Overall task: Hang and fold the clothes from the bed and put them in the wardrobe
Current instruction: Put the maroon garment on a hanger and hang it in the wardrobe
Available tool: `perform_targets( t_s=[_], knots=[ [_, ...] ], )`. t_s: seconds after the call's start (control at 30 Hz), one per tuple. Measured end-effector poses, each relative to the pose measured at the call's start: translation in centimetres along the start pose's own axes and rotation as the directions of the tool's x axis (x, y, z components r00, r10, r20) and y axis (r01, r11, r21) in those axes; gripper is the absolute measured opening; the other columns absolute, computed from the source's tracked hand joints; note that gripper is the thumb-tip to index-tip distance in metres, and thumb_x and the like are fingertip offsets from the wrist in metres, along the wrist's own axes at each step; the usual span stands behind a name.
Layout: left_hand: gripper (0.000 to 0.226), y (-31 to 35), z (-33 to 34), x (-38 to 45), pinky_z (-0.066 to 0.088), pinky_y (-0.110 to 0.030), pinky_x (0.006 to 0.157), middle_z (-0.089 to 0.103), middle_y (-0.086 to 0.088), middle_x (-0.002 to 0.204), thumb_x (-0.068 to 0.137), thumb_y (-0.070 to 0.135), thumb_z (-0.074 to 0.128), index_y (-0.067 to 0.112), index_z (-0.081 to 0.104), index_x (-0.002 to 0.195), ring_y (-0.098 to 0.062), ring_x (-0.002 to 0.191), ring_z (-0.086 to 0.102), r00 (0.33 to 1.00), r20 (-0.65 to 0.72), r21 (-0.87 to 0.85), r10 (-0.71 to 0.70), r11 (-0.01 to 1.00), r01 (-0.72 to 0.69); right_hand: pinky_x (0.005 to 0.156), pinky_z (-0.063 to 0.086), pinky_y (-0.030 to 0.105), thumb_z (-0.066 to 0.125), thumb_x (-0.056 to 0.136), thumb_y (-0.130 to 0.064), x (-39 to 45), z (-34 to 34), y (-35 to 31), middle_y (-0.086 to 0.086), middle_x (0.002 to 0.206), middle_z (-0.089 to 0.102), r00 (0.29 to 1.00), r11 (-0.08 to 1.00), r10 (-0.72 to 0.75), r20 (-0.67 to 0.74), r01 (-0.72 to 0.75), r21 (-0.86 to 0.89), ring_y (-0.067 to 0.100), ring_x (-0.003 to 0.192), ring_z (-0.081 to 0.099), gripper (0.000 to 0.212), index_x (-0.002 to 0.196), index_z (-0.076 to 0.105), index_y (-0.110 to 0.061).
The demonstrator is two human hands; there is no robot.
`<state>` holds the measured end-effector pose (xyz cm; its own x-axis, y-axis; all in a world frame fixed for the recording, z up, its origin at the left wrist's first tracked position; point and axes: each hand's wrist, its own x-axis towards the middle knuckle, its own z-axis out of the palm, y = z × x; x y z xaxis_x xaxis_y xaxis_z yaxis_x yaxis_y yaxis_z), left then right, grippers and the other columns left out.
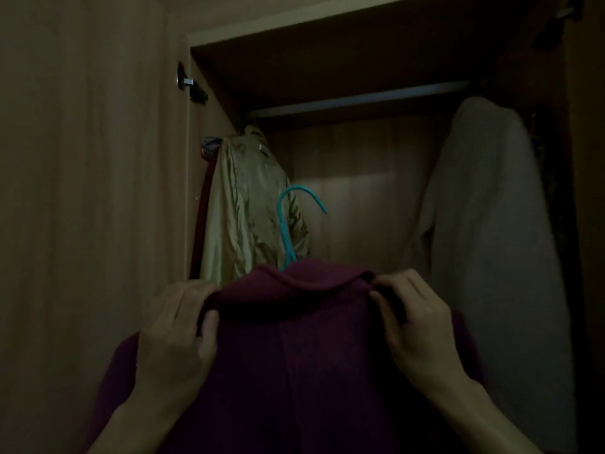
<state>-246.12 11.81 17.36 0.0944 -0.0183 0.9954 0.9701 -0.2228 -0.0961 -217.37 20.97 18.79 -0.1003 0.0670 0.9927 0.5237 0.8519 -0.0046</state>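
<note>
Dim light. I see the maroon coat (311, 355) on a teal hanger (289, 231), held up in front of the open wardrobe (360, 54), below the rail (360, 98) and not yet hooked. Left hand (176, 332) curls round the collar's left end, thumb pinching the fold; right hand (415, 319) pinches the right end between thumb and fingers. Judged: thick, soft cloth, fairly heavy, will sag and slide on smooth plastic, so better taken at the hanger neck or shoulders. Coat hangs long axis vertical, back toward me; hook points up, opening to the right. On the rail: gold jacket (248, 204) at left, pale garment (491, 224) at right, free gap between them
</note>
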Motion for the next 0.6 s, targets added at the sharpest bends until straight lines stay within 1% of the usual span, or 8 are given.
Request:
perform_targets(
  t_s=[0.03, 0.07, 0.13, 0.27, 0.37, 0.43, 0.5, 0.6],
  knots=[
    [0.024, -0.6, 0.9, 0.7, 0.042, -0.026, 0.090, 0.062, -0.015, 0.100, 0.087, 0.011, 0.049, 0.000, 0.061, 0.105, -0.022, 0.095, 0.056, 1.000, -0.029, 0.012, -0.005, 1.000, 0.005, 0.077, 0.040, 0.010, 0.063, 0.091, -0.008, 1.0, 0.7, 0.8, -0.003, 0.093, 0.059, 1.000, 0.999, -0.023, 0.003, 0.023, 0.022, 0.006, 0.081, 0.055, 0.010, 0.100, 0.066, -0.009],
    [0.024, -1.2, 1.8, 1.5, 0.039, -0.019, 0.092, 0.061, -0.015, 0.100, 0.086, 0.010, 0.050, 0.000, 0.062, 0.105, -0.020, 0.095, 0.055, 0.998, -0.056, 0.017, -0.012, 1.000, 0.013, 0.078, 0.040, 0.008, 0.062, 0.090, -0.008, 2.1, 1.5, 1.6, -0.002, 0.093, 0.059, 0.999, 0.998, -0.044, 0.005, 0.044, 0.040, 0.006, 0.082, 0.055, 0.012, 0.101, 0.066, -0.009],
    [0.024, -2.5, 3.5, 3.0, 0.037, -0.011, 0.089, 0.060, -0.014, 0.101, 0.086, 0.008, 0.052, 0.000, 0.065, 0.105, -0.011, 0.094, 0.050, 0.995, -0.100, 0.024, -0.019, 0.999, 0.022, 0.079, 0.039, 0.007, 0.061, 0.089, -0.005, 4.0, 3.2, 2.9, -0.002, 0.094, 0.060, 0.997, 0.996, -0.079, -0.001, 0.079, 0.045, 0.004, 0.083, 0.055, 0.014, 0.102, 0.067, -0.008],
    [0.021, -6.2, 6.9, 5.5, 0.042, -0.022, 0.071, 0.059, -0.011, 0.100, 0.086, 0.001, 0.059, 0.001, 0.065, 0.107, -0.013, 0.088, 0.053, 0.989, -0.141, 0.020, -0.035, 0.999, 0.038, 0.080, 0.038, 0.005, 0.066, 0.087, 0.000, 7.2, 7.2, 4.8, -0.002, 0.092, 0.061, 0.994, 0.996, -0.089, -0.058, 0.090, 0.008, 0.002, 0.082, 0.053, 0.014, 0.098, 0.067, -0.007],
    [0.023, -9.1, 9.4, 7.9, 0.045, -0.028, 0.068, 0.059, -0.007, 0.098, 0.085, -0.004, 0.067, 0.004, 0.064, 0.106, -0.015, 0.086, 0.055, 0.984, -0.136, -0.017, -0.114, 0.993, 0.113, 0.077, 0.041, 0.007, 0.067, 0.087, -0.002, 10.0, 10.7, 5.8, -0.004, 0.091, 0.060, 0.994, 0.997, -0.080, -0.077, 0.080, -0.007, 0.001, 0.080, 0.054, 0.012, 0.097, 0.066, -0.010],
    [0.023, -10.5, 11.1, 9.4, 0.044, -0.022, 0.067, 0.058, -0.003, 0.096, 0.084, -0.002, 0.068, 0.007, 0.064, 0.104, -0.014, 0.082, 0.055, 0.974, -0.135, -0.069, -0.182, 0.982, 0.174, 0.077, 0.040, 0.006, 0.066, 0.088, -0.004, 11.8, 12.9, 6.6, -0.008, 0.090, 0.059, 0.994, 0.997, -0.072, -0.086, 0.071, -0.012, -0.002, 0.083, 0.055, 0.012, 0.096, 0.065, -0.012],
    [0.020, -11.6, 12.5, 10.8, 0.037, -0.013, 0.067, 0.058, -0.001, 0.095, 0.083, 0.001, 0.068, 0.009, 0.065, 0.102, -0.011, 0.080, 0.053, 0.965, -0.141, -0.095, -0.222, 0.973, 0.210, 0.078, 0.040, 0.005, 0.067, 0.088, -0.004, 13.4, 14.9, 7.6, -0.010, 0.091, 0.058, 0.993, 0.997, -0.070, -0.100, 0.069, -0.018, -0.004, 0.085, 0.055, 0.013, 0.097, 0.066, -0.013],
    [0.020, -13.3, 14.2, 12.0, 0.034, -0.011, 0.066, 0.058, -0.001, 0.094, 0.083, 0.003, 0.069, 0.010, 0.065, 0.101, -0.009, 0.080, 0.052, 0.966, -0.145, -0.070, -0.213, 0.976, 0.205, 0.079, 0.041, 0.005, 0.067, 0.087, -0.004, 15.4, 17.4, 9.3, -0.012, 0.091, 0.058, 0.990, 0.997, -0.077, -0.115, 0.075, -0.022, -0.006, 0.086, 0.054, 0.014, 0.097, 0.066, -0.014]
  ],
)
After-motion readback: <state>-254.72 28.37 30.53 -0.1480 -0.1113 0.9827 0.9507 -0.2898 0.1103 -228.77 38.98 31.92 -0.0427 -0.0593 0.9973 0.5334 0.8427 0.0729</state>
